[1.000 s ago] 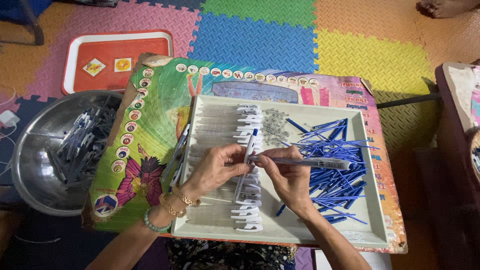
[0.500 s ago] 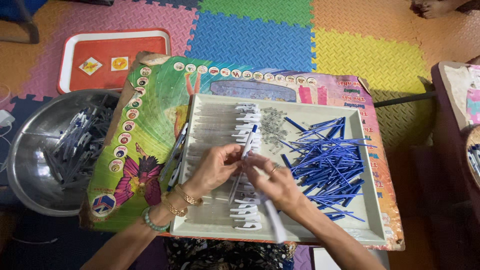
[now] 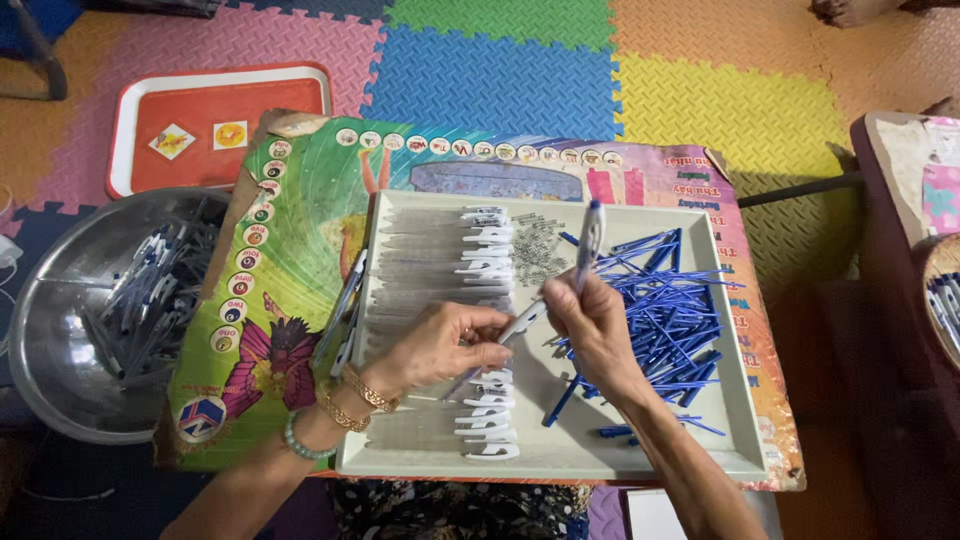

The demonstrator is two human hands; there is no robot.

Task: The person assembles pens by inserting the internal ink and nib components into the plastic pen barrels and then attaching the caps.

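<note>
Over the tray: my right hand (image 3: 592, 325) pinches a pen (image 3: 588, 240), tip up; my left hand (image 3: 440, 345) grips a clear pen barrel (image 3: 505, 330).
Doing it well: I'd keep both parts in line above the tray (image 3: 640, 455).
Refills: blue pile (image 3: 660, 310), right side.
Printed sheet: colourful poster (image 3: 300, 230) under tray, round badges along its edge.
Bowl: metal bowl (image 3: 60, 300), left.

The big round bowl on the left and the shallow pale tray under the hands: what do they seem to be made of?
The big round grey bowl looks like metal, likely steel: its inner wall is shiny and mirrors light. The shallow pale rectangular tray seems to be moulded plastic: matt, even cream-grey, with rounded rims, though painted metal cannot be ruled out. It holds thin blue refills, glossy like plastic.
</note>
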